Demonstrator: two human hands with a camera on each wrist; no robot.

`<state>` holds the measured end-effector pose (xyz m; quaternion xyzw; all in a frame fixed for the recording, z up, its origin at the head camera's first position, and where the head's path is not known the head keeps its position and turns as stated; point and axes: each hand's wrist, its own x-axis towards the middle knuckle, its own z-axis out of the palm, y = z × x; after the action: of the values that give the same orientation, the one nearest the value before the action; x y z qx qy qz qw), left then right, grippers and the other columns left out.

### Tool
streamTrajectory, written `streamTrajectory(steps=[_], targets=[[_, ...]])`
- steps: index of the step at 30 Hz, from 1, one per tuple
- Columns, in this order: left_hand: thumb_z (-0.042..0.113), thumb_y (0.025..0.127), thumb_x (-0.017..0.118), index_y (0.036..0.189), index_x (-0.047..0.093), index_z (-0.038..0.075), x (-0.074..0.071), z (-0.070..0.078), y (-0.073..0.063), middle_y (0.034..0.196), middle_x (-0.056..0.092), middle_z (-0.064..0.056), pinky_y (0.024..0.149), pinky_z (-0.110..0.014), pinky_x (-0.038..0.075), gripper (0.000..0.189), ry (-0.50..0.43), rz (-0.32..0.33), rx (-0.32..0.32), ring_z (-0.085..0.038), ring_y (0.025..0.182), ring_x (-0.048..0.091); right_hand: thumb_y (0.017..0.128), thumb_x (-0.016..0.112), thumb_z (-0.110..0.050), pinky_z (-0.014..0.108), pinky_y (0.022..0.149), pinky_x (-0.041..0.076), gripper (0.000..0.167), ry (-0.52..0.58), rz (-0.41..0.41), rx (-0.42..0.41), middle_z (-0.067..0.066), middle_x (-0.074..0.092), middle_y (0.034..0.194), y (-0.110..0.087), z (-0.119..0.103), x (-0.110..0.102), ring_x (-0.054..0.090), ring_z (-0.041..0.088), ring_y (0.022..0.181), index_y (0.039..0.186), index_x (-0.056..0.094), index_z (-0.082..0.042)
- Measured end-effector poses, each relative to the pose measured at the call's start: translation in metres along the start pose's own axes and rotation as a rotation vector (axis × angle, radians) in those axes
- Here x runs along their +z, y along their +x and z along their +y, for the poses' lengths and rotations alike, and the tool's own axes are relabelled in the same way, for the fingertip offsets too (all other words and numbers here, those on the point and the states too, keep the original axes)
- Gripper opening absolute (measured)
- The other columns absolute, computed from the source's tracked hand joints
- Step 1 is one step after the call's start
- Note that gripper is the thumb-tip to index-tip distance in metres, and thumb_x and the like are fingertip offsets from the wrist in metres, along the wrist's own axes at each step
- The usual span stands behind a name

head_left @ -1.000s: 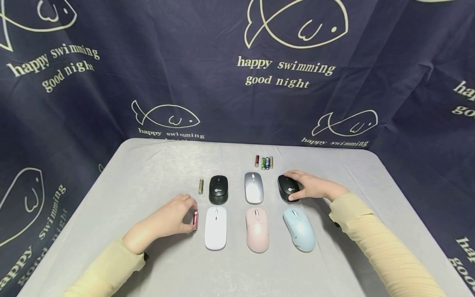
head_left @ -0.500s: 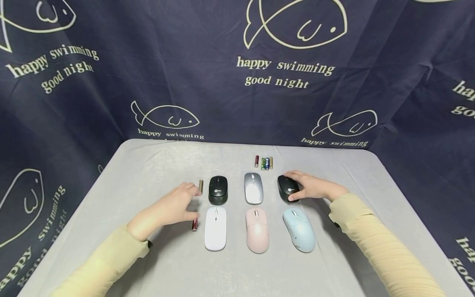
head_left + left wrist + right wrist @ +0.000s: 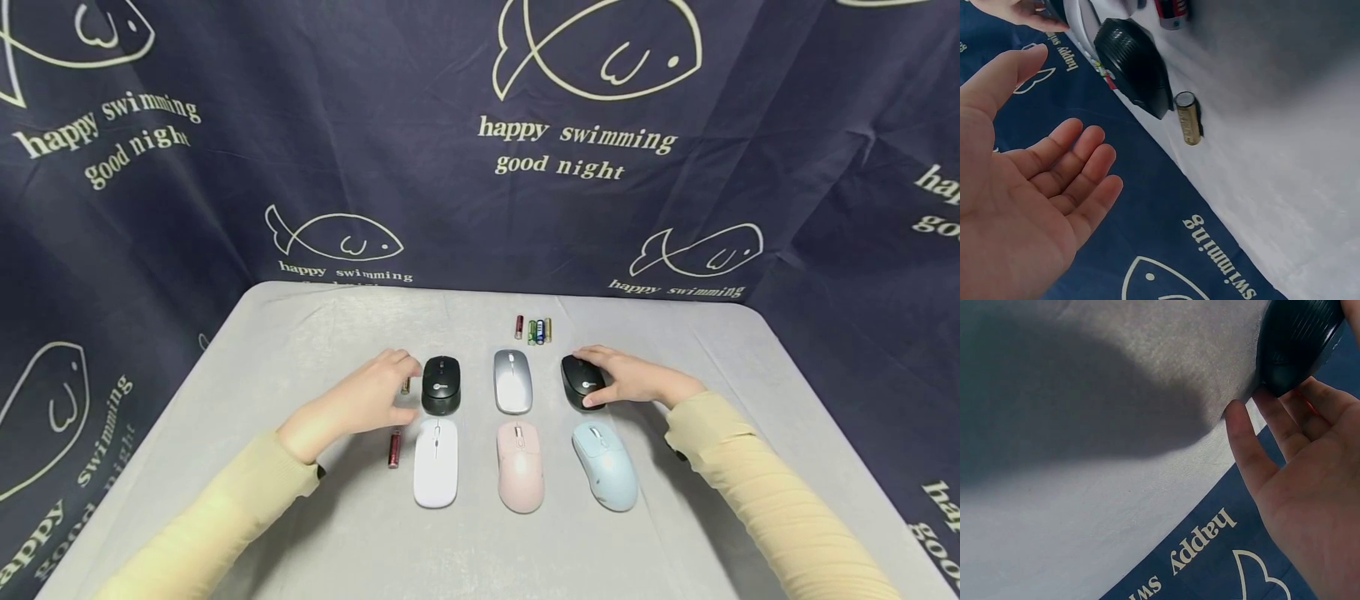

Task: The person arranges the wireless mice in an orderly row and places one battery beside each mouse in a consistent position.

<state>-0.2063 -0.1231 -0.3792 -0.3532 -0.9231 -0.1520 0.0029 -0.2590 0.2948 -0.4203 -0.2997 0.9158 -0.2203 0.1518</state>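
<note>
My left hand point(image 3: 363, 396) hovers just left of the left black mouse point(image 3: 441, 387), thumb and fingers spread apart with nothing between them. It partly hides a gold battery point(image 3: 406, 386). In the left wrist view, the palm point(image 3: 1029, 187) is bare and the gold battery point(image 3: 1189, 122) lies beside the black mouse point(image 3: 1135, 69). A red battery point(image 3: 393, 450) lies nearer the person, left of a white mouse point(image 3: 436, 467). On the right, my right hand point(image 3: 633, 375) grips another black mouse point(image 3: 581, 383) by its sides; the right wrist view shows fingers against that mouse point(image 3: 1297, 344).
Between the black mice sits a grey mouse point(image 3: 513, 383). A pink mouse point(image 3: 520, 471) and a light blue mouse point(image 3: 606, 468) make up the near row with the white one. Several batteries point(image 3: 536, 331) lie behind the grey mouse. Dark printed cloth point(image 3: 450, 167) hangs around the grey table point(image 3: 315, 333).
My left hand has left the red battery and moved forward and right, past the gold battery, to the left black mouse. My right hand stays on its mouse.
</note>
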Motion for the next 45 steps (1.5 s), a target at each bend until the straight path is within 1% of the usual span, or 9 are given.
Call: streamTrajectory(steps=[7, 11, 16, 24, 27, 34, 40, 45], targets=[[0.028, 0.074, 0.075, 0.111, 0.058, -0.002, -0.005, 0.006, 0.013, 0.109, 0.059, -0.012, 0.096, -0.041, 0.044, 0.05, -0.021, 0.006, -0.004, -0.028, 0.107, 0.053, 0.075, 0.077, -0.037, 0.058, 0.107, 0.029, 0.087, -0.003, 0.001, -0.001, 0.03, 0.038, 0.14, 0.0, 0.001, 0.001, 0.035, 0.046, 0.13, 0.137, 0.038, 0.009], [0.027, 0.075, 0.075, 0.11, 0.059, -0.002, -0.007, 0.007, 0.022, 0.108, 0.06, -0.012, 0.096, -0.042, 0.044, 0.049, -0.022, 0.009, 0.001, -0.029, 0.107, 0.053, 0.075, 0.078, -0.037, 0.058, 0.106, 0.029, 0.087, 0.001, 0.003, 0.0, 0.03, 0.038, 0.14, 0.0, 0.0, 0.0, 0.035, 0.046, 0.13, 0.137, 0.039, 0.009], [0.027, 0.074, 0.075, 0.108, 0.059, -0.002, -0.008, 0.003, 0.033, 0.108, 0.059, -0.013, 0.096, -0.041, 0.044, 0.047, -0.009, 0.012, 0.009, -0.029, 0.106, 0.053, 0.074, 0.078, -0.036, 0.058, 0.106, 0.029, 0.086, -0.006, 0.007, -0.002, 0.03, 0.038, 0.139, 0.0, -0.001, 0.001, 0.036, 0.046, 0.129, 0.137, 0.039, 0.009], [0.028, 0.077, 0.073, 0.112, 0.058, -0.002, -0.01, -0.004, 0.05, 0.112, 0.059, -0.013, 0.099, -0.041, 0.042, 0.049, 0.018, -0.023, -0.014, -0.03, 0.11, 0.051, 0.074, 0.078, -0.035, 0.058, 0.107, 0.029, 0.085, -0.007, 0.016, -0.003, 0.03, 0.039, 0.139, 0.0, -0.001, 0.002, 0.036, 0.046, 0.13, 0.136, 0.04, 0.01], [0.029, 0.079, 0.072, 0.114, 0.058, -0.001, -0.01, -0.004, 0.056, 0.114, 0.059, -0.012, 0.1, -0.041, 0.041, 0.048, 0.023, -0.038, -0.028, -0.029, 0.112, 0.051, 0.074, 0.078, -0.035, 0.058, 0.107, 0.029, 0.085, -0.01, 0.018, -0.002, 0.03, 0.039, 0.139, 0.0, 0.0, 0.002, 0.035, 0.046, 0.13, 0.136, 0.04, 0.01], [0.029, 0.078, 0.073, 0.113, 0.058, -0.001, -0.013, -0.003, 0.068, 0.114, 0.058, -0.013, 0.101, -0.041, 0.039, 0.048, 0.016, -0.033, -0.02, -0.029, 0.115, 0.049, 0.074, 0.078, -0.036, 0.058, 0.106, 0.029, 0.085, -0.021, 0.015, -0.003, 0.03, 0.039, 0.139, 0.0, 0.0, 0.001, 0.036, 0.046, 0.13, 0.136, 0.04, 0.01], [0.029, 0.078, 0.073, 0.114, 0.058, -0.001, -0.01, -0.007, 0.083, 0.113, 0.059, -0.012, 0.1, -0.04, 0.04, 0.049, 0.009, -0.024, -0.018, -0.029, 0.111, 0.05, 0.075, 0.077, -0.035, 0.058, 0.106, 0.029, 0.085, -0.014, 0.013, -0.004, 0.03, 0.039, 0.139, 0.0, -0.001, 0.001, 0.036, 0.046, 0.13, 0.136, 0.04, 0.01], [0.03, 0.078, 0.073, 0.113, 0.058, -0.001, -0.006, -0.011, 0.094, 0.112, 0.059, -0.012, 0.101, -0.038, 0.039, 0.049, 0.017, -0.033, -0.033, -0.029, 0.112, 0.05, 0.075, 0.077, -0.036, 0.058, 0.106, 0.029, 0.085, -0.011, 0.011, -0.002, 0.029, 0.039, 0.139, 0.0, 0.0, 0.001, 0.036, 0.045, 0.129, 0.136, 0.04, 0.009]])
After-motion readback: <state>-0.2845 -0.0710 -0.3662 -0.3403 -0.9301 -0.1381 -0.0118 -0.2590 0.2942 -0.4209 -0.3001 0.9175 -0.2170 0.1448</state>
